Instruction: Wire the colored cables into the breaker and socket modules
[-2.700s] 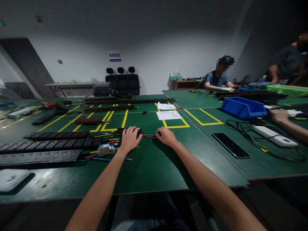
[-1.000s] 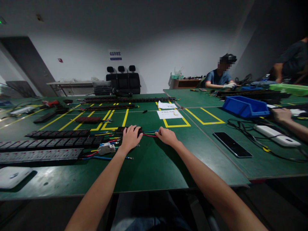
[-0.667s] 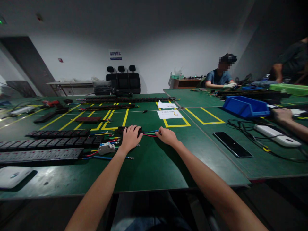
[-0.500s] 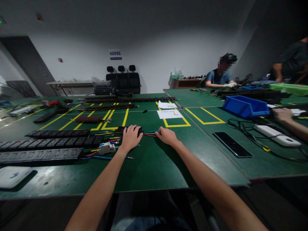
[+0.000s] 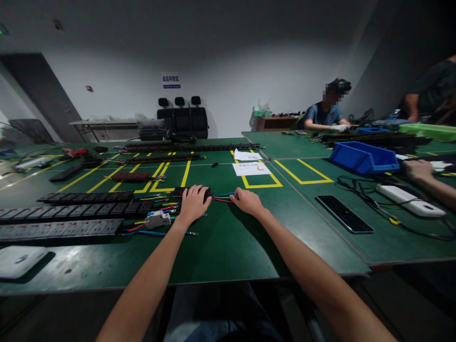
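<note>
My left hand lies over a short black block, its fingers bent round the far side; the hand hides most of the block. Red, green and blue wires run from the block's right end to my right hand. That hand is closed on the wires, and their far ends are hidden in its fingers. Left of my left arm lie several black power strips with coloured leads. A small white circuit breaker sits among the leads, near my left wrist.
Paper sheets lie beyond my hands on the yellow-taped green table. To the right are a phone, a blue bin, a white adapter with black cables and another person's hand. A co-worker sits farther back.
</note>
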`<act>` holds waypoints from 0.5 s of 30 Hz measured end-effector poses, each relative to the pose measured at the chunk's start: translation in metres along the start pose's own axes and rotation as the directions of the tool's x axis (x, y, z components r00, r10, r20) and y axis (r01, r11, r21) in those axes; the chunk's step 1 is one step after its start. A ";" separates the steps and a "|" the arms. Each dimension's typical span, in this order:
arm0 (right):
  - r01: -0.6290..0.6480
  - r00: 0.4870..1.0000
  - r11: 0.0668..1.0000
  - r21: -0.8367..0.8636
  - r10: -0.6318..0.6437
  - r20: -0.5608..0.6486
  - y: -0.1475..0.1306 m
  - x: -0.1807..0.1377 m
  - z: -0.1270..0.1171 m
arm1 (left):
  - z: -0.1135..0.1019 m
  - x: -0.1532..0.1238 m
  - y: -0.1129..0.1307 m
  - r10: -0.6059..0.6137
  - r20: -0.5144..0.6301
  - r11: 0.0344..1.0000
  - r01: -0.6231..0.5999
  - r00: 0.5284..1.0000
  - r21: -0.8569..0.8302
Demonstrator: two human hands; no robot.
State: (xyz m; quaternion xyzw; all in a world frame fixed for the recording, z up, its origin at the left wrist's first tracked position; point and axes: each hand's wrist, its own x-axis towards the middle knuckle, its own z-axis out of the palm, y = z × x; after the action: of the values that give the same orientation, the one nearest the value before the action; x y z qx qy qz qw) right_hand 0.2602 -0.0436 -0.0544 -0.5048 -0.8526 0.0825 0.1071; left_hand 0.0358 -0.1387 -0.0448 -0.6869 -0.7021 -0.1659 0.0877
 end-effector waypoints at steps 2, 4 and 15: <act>-0.001 1.000 1.000 0.001 0.001 -0.002 0.000 0.000 0.000 | 0.000 0.000 0.000 0.000 0.002 1.000 0.000 1.000 0.001; 0.004 1.000 1.000 0.001 -0.004 -0.007 0.000 0.000 0.000 | -0.001 0.000 0.000 0.002 0.008 1.000 -0.002 1.000 0.001; 0.000 1.000 1.000 -0.008 0.000 0.001 0.000 -0.001 0.000 | 0.002 0.000 0.000 0.003 -0.015 1.000 -0.003 1.000 0.018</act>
State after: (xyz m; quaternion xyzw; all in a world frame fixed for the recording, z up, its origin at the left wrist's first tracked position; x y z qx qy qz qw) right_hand 0.2602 -0.0444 -0.0543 -0.5053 -0.8529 0.0793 0.1047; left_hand 0.0358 -0.1383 -0.0467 -0.6857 -0.7020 -0.1648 0.0995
